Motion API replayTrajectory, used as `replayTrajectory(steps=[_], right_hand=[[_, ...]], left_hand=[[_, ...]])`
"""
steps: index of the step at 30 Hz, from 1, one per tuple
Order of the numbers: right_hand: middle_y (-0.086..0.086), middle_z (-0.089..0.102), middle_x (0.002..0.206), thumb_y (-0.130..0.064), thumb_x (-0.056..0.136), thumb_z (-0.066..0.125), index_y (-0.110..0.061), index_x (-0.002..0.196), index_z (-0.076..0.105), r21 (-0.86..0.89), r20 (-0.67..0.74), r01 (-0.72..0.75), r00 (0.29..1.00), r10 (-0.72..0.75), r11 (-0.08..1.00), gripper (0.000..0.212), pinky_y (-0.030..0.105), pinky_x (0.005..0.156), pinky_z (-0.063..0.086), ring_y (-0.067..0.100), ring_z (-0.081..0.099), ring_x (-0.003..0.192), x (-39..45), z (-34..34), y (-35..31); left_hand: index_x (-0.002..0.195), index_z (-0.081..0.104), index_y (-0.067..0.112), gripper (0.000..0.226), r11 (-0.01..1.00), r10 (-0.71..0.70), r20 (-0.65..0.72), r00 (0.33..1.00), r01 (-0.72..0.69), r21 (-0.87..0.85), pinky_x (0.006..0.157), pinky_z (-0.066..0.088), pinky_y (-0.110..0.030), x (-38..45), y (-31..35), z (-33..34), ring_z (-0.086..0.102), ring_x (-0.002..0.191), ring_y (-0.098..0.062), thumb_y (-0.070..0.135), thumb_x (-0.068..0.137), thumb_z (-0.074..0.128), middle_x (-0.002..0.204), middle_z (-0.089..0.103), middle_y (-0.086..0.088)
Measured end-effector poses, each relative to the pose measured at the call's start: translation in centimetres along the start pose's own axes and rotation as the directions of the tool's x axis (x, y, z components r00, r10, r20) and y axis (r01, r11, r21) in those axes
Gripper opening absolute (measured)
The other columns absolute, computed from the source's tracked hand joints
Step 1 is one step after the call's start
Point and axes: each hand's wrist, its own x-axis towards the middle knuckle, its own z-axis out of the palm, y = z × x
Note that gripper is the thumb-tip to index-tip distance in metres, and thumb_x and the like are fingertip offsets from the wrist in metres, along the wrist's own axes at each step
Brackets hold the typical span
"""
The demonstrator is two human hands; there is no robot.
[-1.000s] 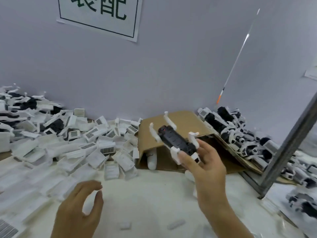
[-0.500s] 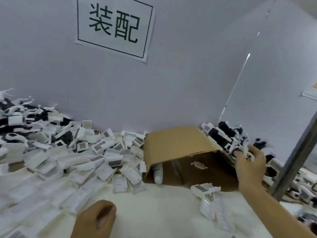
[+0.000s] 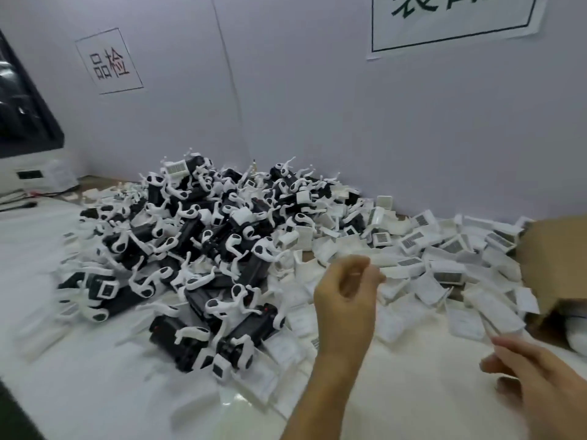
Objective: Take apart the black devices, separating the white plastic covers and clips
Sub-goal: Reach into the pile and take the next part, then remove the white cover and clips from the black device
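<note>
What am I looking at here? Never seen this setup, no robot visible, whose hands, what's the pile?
There is no robot: a person wears a wide-angle camera on the head, so the single view looks forward and down at their own bare hands. The left hand is raised with fingers curled loosely; whether it pinches anything small is too blurred to tell. The right hand sits low at the right, fingers extended, holding nothing visible. On the white table lies a heap of black devices with white clips still on. Beside it spread loose white plastic covers, many barcoded. A cardboard box lies at the right edge.
</note>
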Motion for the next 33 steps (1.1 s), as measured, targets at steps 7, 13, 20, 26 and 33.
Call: replayTrajectory(steps=[7,13,20,26,33], right_hand=[[0.019,0.069,0.078,0.002,0.096,0.059,-0.019,0.082,0.067,0.032,0.044,-0.005,0.999,0.004,0.999,0.026,0.008,0.042,0.042,0.015,0.063,0.058,0.6,0.4,0.4],[0.017,0.070,0.073,0.005,0.093,0.062,-0.007,0.087,0.070,0.093,0.051,0.005,0.999,-0.009,0.996,0.016,0.008,0.040,0.043,0.007,0.064,0.054,0.6,0.7,0.7],[-0.001,0.069,0.054,0.006,0.091,0.065,-0.006,0.085,0.073,0.085,-0.013,0.057,0.998,-0.056,0.995,0.015,0.008,0.040,0.043,0.013,0.065,0.060,0.3,1.1,0.3],[-0.007,0.073,0.091,-0.016,0.086,0.078,-0.034,0.104,0.064,0.130,-0.101,0.355,0.933,-0.344,0.926,0.029,0.024,0.064,0.053,0.010,0.069,0.086,-2.5,1.0,-1.1],[-0.007,0.048,0.124,-0.011,0.058,0.096,-0.021,0.122,0.061,-0.219,0.045,0.527,0.846,-0.531,0.821,0.074,0.009,0.087,0.048,0.020,0.053,0.117,-2.9,0.2,0.2]], left_hand=[[0.144,0.046,0.033,0.055,0.396,0.125,-0.356,0.926,0.282,0.874,0.120,0.016,-0.055,14.3,0.9,-10.8,0.005,0.150,-0.035,0.025,0.091,0.060,0.161,0.018,-0.018],[0.142,0.043,0.035,0.068,0.443,-0.228,-0.202,0.952,0.286,0.850,0.105,0.043,-0.052,18.3,0.8,-15.4,0.057,0.108,-0.032,0.018,0.085,0.077,0.131,0.059,-0.012],[0.124,0.056,0.017,0.054,0.547,0.597,0.042,0.801,-0.444,0.709,0.094,0.053,-0.040,12.1,3.4,-5.3,0.059,0.097,-0.024,0.016,0.079,0.085,0.114,0.057,-0.012],[0.120,0.063,0.037,0.050,0.984,-0.105,0.081,0.991,0.115,-0.135,0.069,0.059,-0.020,1.1,2.8,5.7,0.073,0.090,-0.010,0.032,0.077,0.087,0.104,0.069,0.008],[0.138,0.050,0.044,0.074,0.625,-0.581,0.231,0.780,0.610,-0.487,0.069,0.061,-0.031,-5.9,-2.3,7.6,0.076,0.094,-0.028,-0.012,0.091,0.061,0.108,0.077,-0.013]])
